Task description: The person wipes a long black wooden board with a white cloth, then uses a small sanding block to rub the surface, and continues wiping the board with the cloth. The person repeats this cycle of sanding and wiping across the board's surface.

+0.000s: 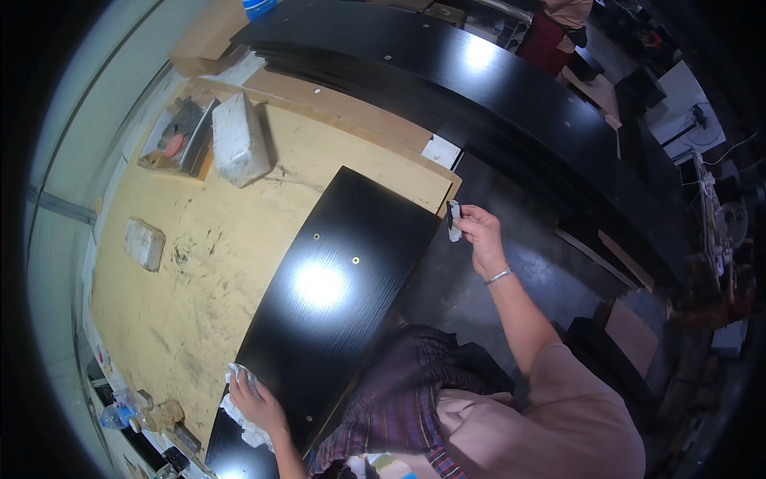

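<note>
A long black wood-grain panel [367,215] with small brass-coloured round inserts lies across the pale yellow worktable. Near its lower left edge, my left hand [257,405] presses a crumpled white rag [247,427] against its surface, fingers bent over the cloth. Out past the panel's right edge, my right hand [481,231] is raised and apart from it. Between its thumb and fingers I pinch a small flat black-and-white piece [455,221]; its exact kind cannot be made out.
On the worktable [191,295] lie a white wrapped block [239,144], a smaller one [144,244] and an open box of tools [179,140]. Plastic bottles [155,415] stand at the lower left. Stacked black panels [447,60] lie beyond; another person [550,32] stands far right.
</note>
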A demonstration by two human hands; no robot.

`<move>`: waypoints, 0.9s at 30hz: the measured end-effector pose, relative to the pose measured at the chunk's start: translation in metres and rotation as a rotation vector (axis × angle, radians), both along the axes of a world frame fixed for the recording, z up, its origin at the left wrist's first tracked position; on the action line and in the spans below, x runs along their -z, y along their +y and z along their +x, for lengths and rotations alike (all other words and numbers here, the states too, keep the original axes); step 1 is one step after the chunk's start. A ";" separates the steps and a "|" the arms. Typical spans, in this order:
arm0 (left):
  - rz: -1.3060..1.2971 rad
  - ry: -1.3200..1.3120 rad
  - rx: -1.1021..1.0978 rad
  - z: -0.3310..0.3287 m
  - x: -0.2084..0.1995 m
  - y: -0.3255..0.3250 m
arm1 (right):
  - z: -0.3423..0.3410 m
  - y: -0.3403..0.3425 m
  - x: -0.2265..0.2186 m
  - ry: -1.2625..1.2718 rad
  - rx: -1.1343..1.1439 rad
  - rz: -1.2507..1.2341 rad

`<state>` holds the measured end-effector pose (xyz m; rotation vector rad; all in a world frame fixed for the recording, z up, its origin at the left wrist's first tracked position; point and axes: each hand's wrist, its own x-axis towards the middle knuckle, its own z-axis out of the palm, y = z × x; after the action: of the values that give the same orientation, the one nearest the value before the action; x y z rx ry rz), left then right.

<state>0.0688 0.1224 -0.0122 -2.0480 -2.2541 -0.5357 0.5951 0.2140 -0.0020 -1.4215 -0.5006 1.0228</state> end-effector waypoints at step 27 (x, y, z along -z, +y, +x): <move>0.036 -0.004 -0.009 0.010 -0.001 0.003 | -0.017 0.001 0.036 -0.876 0.017 0.117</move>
<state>0.0790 0.1255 -0.0112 -2.0213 -2.2372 -0.5755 0.5779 0.2154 -0.0381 -1.7221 -1.1518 0.2958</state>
